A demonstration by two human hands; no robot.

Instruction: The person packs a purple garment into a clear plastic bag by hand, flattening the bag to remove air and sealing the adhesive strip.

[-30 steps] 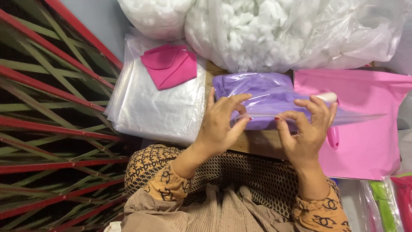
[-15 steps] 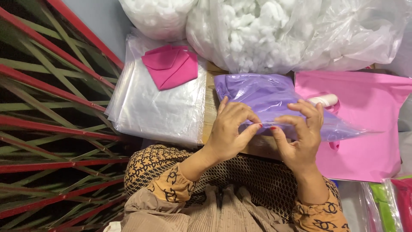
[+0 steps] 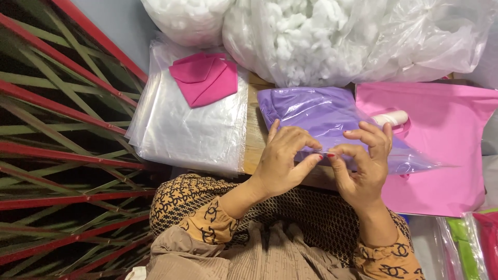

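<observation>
Left hand: the left hand (image 3: 282, 163) sat at centre frame, low, fingers curled and pinching the near edge of the clear plastic bag (image 3: 337, 124) that held a purple fabric piece (image 3: 311, 111)
Right hand: the right hand (image 3: 363, 166) sat just beside the left one, thumb and forefinger nipped on the same bag edge, the other fingers fanned loosely above it
Fingertips: the two hands' fingertips (image 3: 324, 154) met, touching, at the bag's edge
Bag with purple fabric: it lay flat in the centre of the frame on a wooden surface (image 3: 255, 140), its right corner reaching over the pink bag
Pink bag: a flat pink bag (image 3: 441, 155) lay at right, with a small white roll (image 3: 391, 118) on it, just above the right hand
Clear bags: a stack of clear plastic bags (image 3: 192, 129) lay left of centre, a folded magenta fabric piece (image 3: 205, 78) on top of it
Stuffing: big clear sacks of white stuffing (image 3: 332, 36) filled the top of the frame
Left edge: red and green slats (image 3: 57, 129) crossed the left side
Lower right: more bagged coloured pieces (image 3: 474, 241) showed in the corner
</observation>
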